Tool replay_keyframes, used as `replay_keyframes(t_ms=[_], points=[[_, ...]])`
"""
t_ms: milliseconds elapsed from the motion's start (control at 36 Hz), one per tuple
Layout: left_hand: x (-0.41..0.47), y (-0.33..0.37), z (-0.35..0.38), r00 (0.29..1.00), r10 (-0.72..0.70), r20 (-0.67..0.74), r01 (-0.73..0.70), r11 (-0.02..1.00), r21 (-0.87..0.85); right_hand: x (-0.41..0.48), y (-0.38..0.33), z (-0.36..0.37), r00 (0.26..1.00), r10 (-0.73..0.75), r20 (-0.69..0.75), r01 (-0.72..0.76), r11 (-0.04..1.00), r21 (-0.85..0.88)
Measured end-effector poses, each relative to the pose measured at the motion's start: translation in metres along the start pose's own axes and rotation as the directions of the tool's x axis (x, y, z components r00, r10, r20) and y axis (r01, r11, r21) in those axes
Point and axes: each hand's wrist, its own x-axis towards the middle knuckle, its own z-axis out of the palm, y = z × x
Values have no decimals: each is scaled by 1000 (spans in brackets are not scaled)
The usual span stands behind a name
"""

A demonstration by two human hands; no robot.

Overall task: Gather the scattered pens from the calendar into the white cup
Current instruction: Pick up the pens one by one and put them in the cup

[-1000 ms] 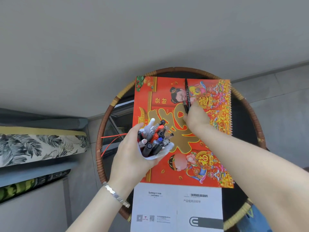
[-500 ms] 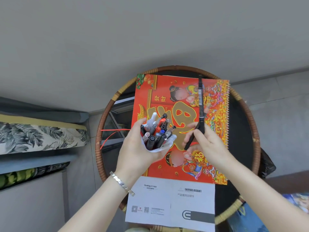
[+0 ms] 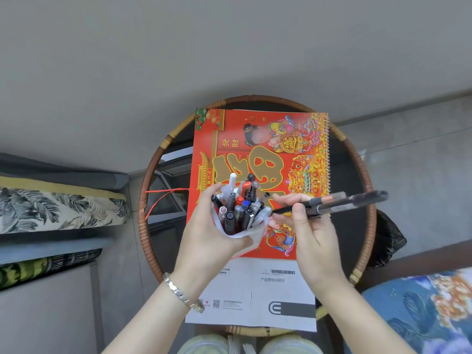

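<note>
nearest of all, below the white cup [image 3: 236, 234] in the head view, a white booklet [image 3: 255, 297] lies under the wrists. it reads "家用吸油烟机" and "产品使用说明书", with a qr code and a dark block logo; the smaller print is too fine to read.

the left hand [image 3: 214, 241], with a bracelet [image 3: 178, 290] at the wrist, wraps its fingers round the white cup from the left and holds it above the calendar [image 3: 260, 154]. the cup is packed with pens [image 3: 240, 205] standing on end.

just right of the cup, the right hand [image 3: 311, 233] pinches a black pen [image 3: 329, 204] near its middle; blur makes it look like 2 barrels, and i cannot tell which. its long axis runs almost level, 1 end just beside the cup's right rim, the other pointing well away to the right. so the cup lies to the left of the grip, and i judge the pen must tip toward upright before it can slide in among the crowd.

beyond the cup, the calendar shows gold "發財" and 1 large gold character, partly hidden. no loose pen shows on it. a round table [image 3: 362, 175] rims it all.
</note>
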Motion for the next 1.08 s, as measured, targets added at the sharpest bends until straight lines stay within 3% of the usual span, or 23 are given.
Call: replay_keyframes(t_ms=[139,278,389,667,972,1083], points=[[-8,3,0,1000,19,22,-20,1000,13,-9,2,3,996,78,-38,-76,996,44],[-14,6,1,999,35,6,-35,999,-29,-14,-11,-3,988,-34,-148,54,989,134],[-16,2,-1,1000,28,-9,-29,999,-39,-17,-14,-1,992,-59,-112,68,994,85],[-16,-14,-5,999,15,-31,-15,1000,2,-27,-8,12,999,46,-21,-45,998,35],[-14,-10,-4,999,40,-15,-39,999,31,-28,-11,18,988,-86,-125,108,978,177],[-14,-7,-7,999,39,2,-39,998,42,-25,-9,15,989,-109,-100,125,977,172]])
